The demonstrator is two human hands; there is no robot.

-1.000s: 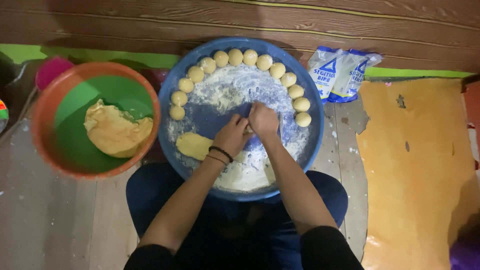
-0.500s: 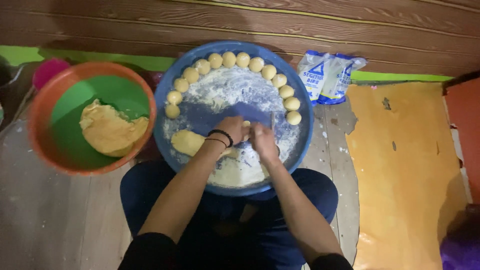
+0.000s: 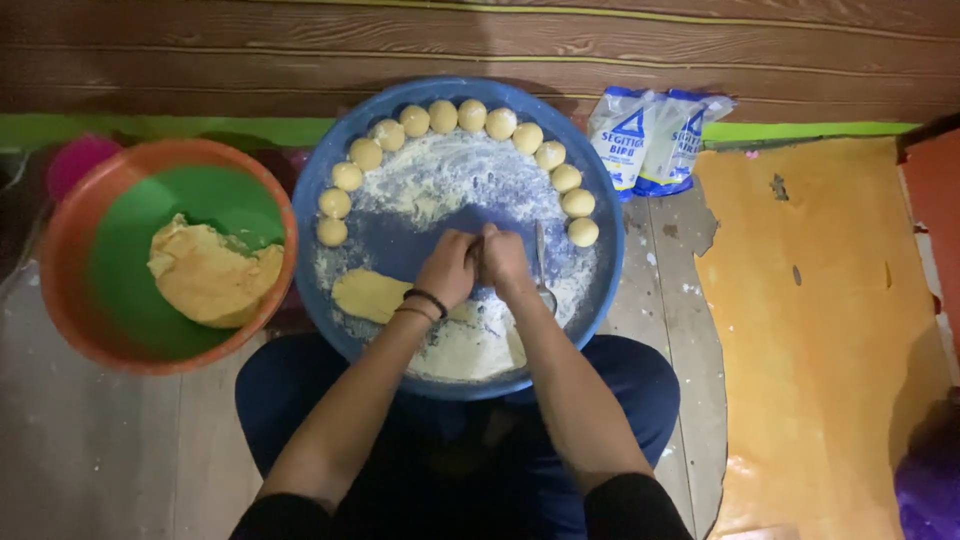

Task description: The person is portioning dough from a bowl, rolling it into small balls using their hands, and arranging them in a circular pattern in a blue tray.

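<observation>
tray [image 3: 345, 175] blue | bowl [image 3: 60, 240] orange, green inside | dough balls [image 3: 472, 115] pale yellow | mat [image 3: 820, 320] orange

Both forearms reaching forward from the bottom of view, converging toward the middle. Left hand [image 3: 447, 268] and right hand [image 3: 503, 258] pressed side by side, touching at the knuckles, backs up. Fingers [image 3: 462, 242] of both curled down and inward, tips hidden beneath the hands, so impossible to tell whether anything is clasped. Left wrist bent slightly, ringed by two thin dark bands [image 3: 424, 302]. Left forearm angled from lower left, right forearm from lower right, elbows spread apart. Dark sleeves covering the upper arms only. Forearms bare.
</observation>
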